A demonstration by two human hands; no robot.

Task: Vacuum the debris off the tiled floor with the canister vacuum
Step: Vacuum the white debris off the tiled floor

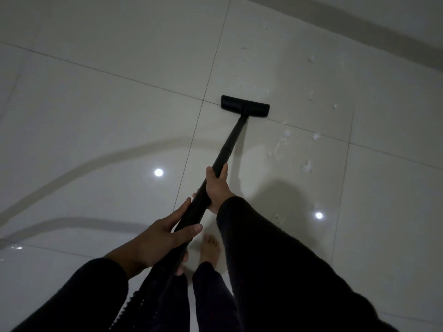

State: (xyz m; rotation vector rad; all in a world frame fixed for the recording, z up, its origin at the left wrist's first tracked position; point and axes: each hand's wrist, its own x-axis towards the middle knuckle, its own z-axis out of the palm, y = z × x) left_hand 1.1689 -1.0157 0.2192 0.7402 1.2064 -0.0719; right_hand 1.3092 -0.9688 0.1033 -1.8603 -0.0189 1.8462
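Note:
A black vacuum wand (231,142) slants up from my hands to a flat black floor head (245,107), which lies on the pale tiled floor (119,121) across a grout line. My right hand (217,185) grips the wand higher up, fingers wrapped round it. My left hand (163,238) holds the wand's lower end, thumb over the top. White paper scraps (282,142) lie scattered to the right of the head and wand, with more (311,94) farther back. The canister is out of view.
My bare foot (210,250) stands on the tiles just below my hands. A ribbed hose (134,300) hangs down by my left leg. A wall base (359,27) runs across the top right. Two lamp reflections (158,172) shine on the glossy floor.

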